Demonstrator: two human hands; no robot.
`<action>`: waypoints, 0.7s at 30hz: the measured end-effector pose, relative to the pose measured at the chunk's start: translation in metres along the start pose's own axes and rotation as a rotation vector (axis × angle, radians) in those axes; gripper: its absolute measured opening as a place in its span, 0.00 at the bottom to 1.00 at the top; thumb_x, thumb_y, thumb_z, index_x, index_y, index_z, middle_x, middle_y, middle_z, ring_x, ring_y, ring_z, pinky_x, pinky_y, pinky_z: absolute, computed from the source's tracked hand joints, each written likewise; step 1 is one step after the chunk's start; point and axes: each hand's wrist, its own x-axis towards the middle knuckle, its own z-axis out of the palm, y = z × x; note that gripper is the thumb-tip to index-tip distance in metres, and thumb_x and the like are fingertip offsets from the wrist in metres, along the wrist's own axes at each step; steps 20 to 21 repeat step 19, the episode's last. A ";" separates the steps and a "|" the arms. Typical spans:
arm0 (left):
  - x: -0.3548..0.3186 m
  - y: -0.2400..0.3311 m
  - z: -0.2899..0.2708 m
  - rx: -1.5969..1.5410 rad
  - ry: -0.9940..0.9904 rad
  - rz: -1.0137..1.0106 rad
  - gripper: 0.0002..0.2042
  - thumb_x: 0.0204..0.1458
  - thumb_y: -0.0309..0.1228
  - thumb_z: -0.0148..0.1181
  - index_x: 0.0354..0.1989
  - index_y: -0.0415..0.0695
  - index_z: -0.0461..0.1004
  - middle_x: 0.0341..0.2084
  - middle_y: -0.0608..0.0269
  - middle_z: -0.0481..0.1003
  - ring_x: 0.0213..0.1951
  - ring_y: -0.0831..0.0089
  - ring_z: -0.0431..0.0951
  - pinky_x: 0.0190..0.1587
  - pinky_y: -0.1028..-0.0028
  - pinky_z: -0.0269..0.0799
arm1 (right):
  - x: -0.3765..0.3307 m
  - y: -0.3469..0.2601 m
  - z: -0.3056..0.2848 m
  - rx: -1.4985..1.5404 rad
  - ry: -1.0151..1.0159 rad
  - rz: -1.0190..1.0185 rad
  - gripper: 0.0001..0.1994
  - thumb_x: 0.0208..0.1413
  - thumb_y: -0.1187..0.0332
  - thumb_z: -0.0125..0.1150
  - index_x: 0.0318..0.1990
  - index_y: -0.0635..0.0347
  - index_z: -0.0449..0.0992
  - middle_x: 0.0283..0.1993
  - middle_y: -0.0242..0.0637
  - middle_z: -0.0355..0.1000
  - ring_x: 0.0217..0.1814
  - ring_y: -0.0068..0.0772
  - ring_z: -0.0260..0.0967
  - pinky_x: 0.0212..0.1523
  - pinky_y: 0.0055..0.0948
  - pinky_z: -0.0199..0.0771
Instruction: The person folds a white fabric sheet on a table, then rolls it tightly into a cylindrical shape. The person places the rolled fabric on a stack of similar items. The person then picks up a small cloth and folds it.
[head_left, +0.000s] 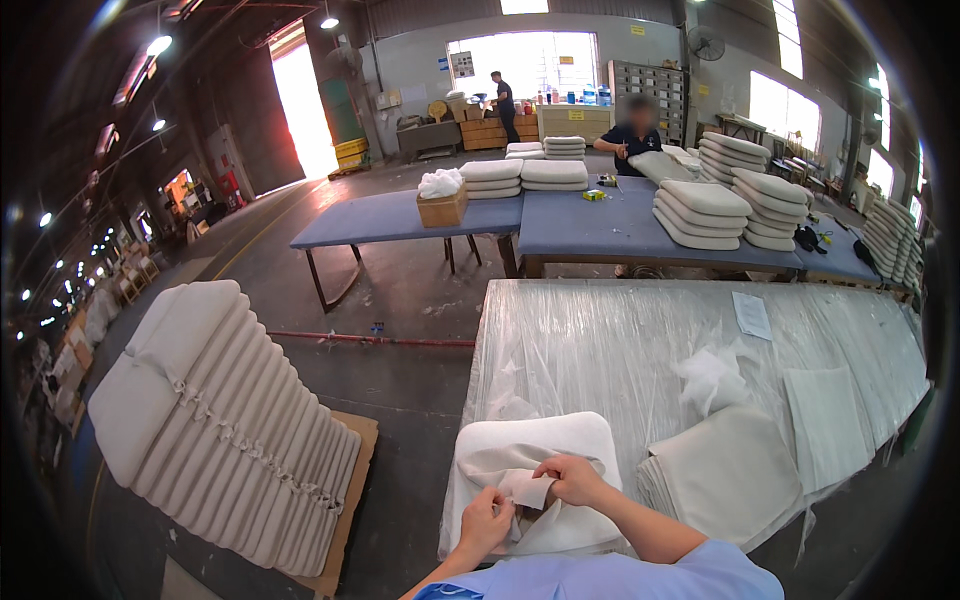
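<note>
A white seat cushion (590, 432) lies at the near edge of the plastic-wrapped table, right in front of me. Bunched on top of it is a beige fabric cover (483, 465), partly folded back on itself. My left hand (487, 520) pinches the cover's near left edge. With fingers closed, my right hand (575, 480) grips a raised flap of the same cover, slightly farther away. Both hands are just above the cushion, and the fabric hides some of my fingertips.
Beside the cushion are a stack of beige covers (735, 465), white fluffy padding (712, 378) and a paper sheet (751, 316) on the plastic-wrapped table (600, 340). A tall cushion stack (230, 420) stands left. Beyond, a blue table (570, 226) bears cushion piles; a co-worker (635, 135) handles fabric there.
</note>
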 end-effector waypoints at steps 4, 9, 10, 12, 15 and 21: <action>0.003 0.003 -0.001 -0.023 0.023 -0.019 0.11 0.56 0.36 0.63 0.36 0.41 0.75 0.27 0.51 0.78 0.26 0.58 0.78 0.31 0.60 0.71 | 0.006 0.002 -0.004 0.030 -0.047 -0.020 0.17 0.47 0.81 0.57 0.44 0.56 0.85 0.30 0.29 0.72 0.33 0.25 0.68 0.36 0.27 0.69; 0.015 0.001 -0.007 -0.034 0.039 -0.036 0.10 0.57 0.36 0.62 0.36 0.41 0.75 0.27 0.51 0.78 0.27 0.59 0.78 0.32 0.60 0.72 | 0.011 0.007 -0.018 0.151 -0.214 0.086 0.17 0.56 0.79 0.61 0.52 0.58 0.82 0.35 0.30 0.73 0.35 0.25 0.70 0.38 0.26 0.72; 0.019 0.003 -0.007 -0.049 0.041 -0.026 0.10 0.57 0.36 0.62 0.36 0.41 0.75 0.27 0.52 0.78 0.27 0.59 0.78 0.32 0.60 0.72 | 0.013 0.012 -0.023 0.343 -0.244 0.119 0.17 0.59 0.77 0.62 0.56 0.59 0.80 0.36 0.31 0.74 0.36 0.26 0.72 0.39 0.27 0.74; 0.006 -0.001 -0.010 -0.026 0.025 -0.050 0.11 0.57 0.36 0.62 0.36 0.41 0.75 0.27 0.52 0.78 0.27 0.59 0.78 0.32 0.61 0.72 | 0.018 0.011 -0.030 0.751 -0.222 0.145 0.19 0.64 0.74 0.62 0.62 0.60 0.75 0.40 0.33 0.76 0.39 0.28 0.75 0.39 0.28 0.78; 0.014 -0.004 -0.009 -0.032 0.025 -0.053 0.11 0.56 0.37 0.63 0.37 0.40 0.75 0.27 0.52 0.78 0.27 0.59 0.78 0.32 0.61 0.72 | 0.031 0.005 -0.047 1.244 -0.039 0.130 0.25 0.69 0.69 0.59 0.71 0.57 0.64 0.44 0.36 0.78 0.43 0.33 0.81 0.39 0.33 0.85; 0.016 -0.002 -0.004 -0.036 -0.025 -0.115 0.11 0.56 0.36 0.66 0.37 0.41 0.75 0.26 0.58 0.78 0.26 0.70 0.77 0.33 0.67 0.73 | 0.044 0.026 -0.060 1.299 0.105 0.171 0.27 0.70 0.63 0.60 0.72 0.56 0.62 0.49 0.42 0.77 0.45 0.38 0.82 0.44 0.34 0.87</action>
